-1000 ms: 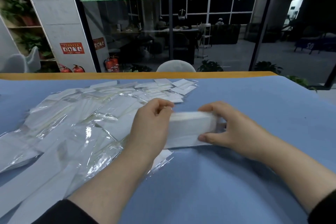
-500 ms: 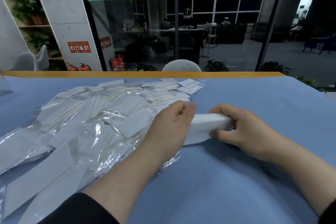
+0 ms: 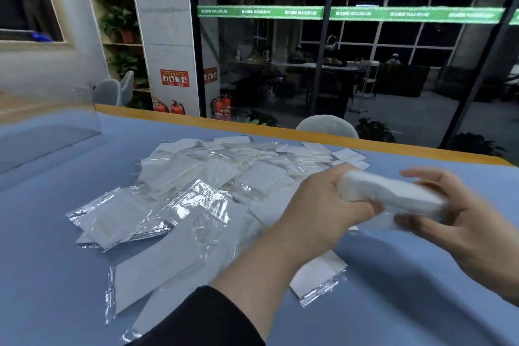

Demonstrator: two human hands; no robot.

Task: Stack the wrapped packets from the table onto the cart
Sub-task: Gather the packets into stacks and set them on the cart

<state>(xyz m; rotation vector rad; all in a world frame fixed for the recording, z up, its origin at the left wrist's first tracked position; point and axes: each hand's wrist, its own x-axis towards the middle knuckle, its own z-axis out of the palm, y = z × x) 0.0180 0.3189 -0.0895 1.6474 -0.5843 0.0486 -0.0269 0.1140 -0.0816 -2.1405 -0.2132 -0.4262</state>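
A white bundle [image 3: 390, 196] of wrapped packets is held above the blue table [image 3: 393, 289], right of centre, tilted so its right end sits lower. The left hand [image 3: 325, 213] grips the bundle's left end, fingers curled over the top and thumb underneath. The right hand [image 3: 449, 216] cups the right end, thumb under it and fingers loosely curved above; it is blurred, so how firmly it holds is hard to tell.

This looks like the gathering step: a handful of packets has been squared into a block and lifted, ready to be carried off. The cart is not in view, so the next move likely calls for turning toward it while keeping both ends pinched so the slippery wrappers do not fan out or slide.

Left of the hands, a wide pile [image 3: 196, 191] of loose packets in clear, shiny film spreads across the table, many overlapping. One packet [image 3: 317, 275] lies under the left forearm, near the table's front. Most of the job appears still to be done.

Beyond the table's wooden far edge stand a pale chair back [image 3: 327, 126], red fire extinguishers [image 3: 168, 107], shelves with plants [image 3: 118, 22], and dark glass walls. Nothing visible blocks the lift itself.
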